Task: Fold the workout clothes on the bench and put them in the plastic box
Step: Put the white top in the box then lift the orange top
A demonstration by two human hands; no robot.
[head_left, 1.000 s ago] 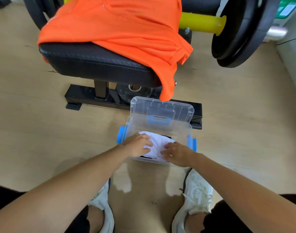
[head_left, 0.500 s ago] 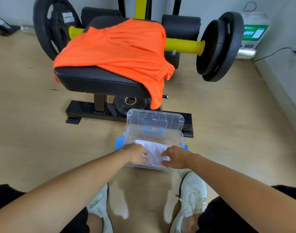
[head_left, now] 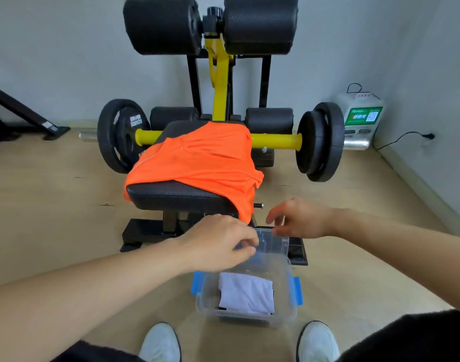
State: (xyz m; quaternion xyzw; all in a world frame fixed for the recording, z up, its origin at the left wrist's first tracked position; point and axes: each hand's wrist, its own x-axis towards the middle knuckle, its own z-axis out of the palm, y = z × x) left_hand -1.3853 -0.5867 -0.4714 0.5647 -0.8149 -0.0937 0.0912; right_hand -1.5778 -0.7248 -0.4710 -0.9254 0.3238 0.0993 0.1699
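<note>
On the bench (head_left: 176, 195) lies one orange shirt (head_left: 205, 160); the box (head_left: 206, 296) holds one garment (head_left: 247, 293).

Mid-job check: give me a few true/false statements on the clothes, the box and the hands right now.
1. A folded white garment lies inside the plastic box. True.
2. The orange shirt is in the box too. False: it is draped over the bench.
3. The box's lid is shut. False: it stands open at the far side.
4. The right hand holds nothing. True.
</note>
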